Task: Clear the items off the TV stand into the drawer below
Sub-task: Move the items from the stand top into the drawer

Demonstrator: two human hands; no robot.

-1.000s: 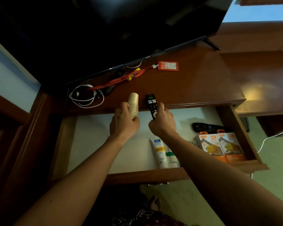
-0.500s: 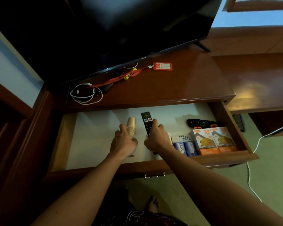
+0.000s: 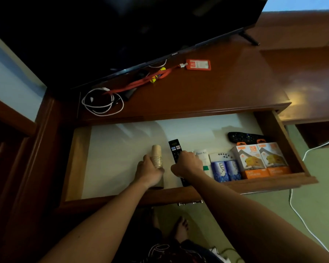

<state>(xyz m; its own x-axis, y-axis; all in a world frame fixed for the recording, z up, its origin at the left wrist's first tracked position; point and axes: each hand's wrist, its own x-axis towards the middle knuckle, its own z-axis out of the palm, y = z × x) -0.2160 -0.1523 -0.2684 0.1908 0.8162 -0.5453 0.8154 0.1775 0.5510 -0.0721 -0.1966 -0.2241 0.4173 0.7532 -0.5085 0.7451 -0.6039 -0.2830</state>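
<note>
Both hands are down inside the open drawer [image 3: 285,141], each with an item from the table. The left hand [image 3: 150,172] is wrapped around a stack of paper cups [image 3: 156,156] lying on its side, low over the white drawer floor near the front. The right hand [image 3: 186,165] is closed around a black remote [image 3: 174,150], its far end pointing toward the back of the drawer; whether either item already rests on the floor cannot be told

Already in the drawer, to the right of the hands: a white tube [image 3: 202,155] just beside the right hand, blue soap packs [image 3: 225,168], two orange-and-white boxes [image 3: 260,159] against the front wall, and a second dark remote [image 3: 245,137] behind them. So a good part of the clearing looks done, and the cups and remote seem about to be let go

Left on the table [image 3: 235,88], under the TV [image 3: 122,35]: a coiled white cable [image 3: 103,103] at the left, an orange lanyard [image 3: 141,82] running to an orange card holder [image 3: 198,64], a small yellow thing [image 3: 157,75] along the lanyard, and some dark object by the cable that is too dim to name. These few pieces remain to be moved, and the drawer is not yet shut; its left half has plenty of free floor for them
</note>
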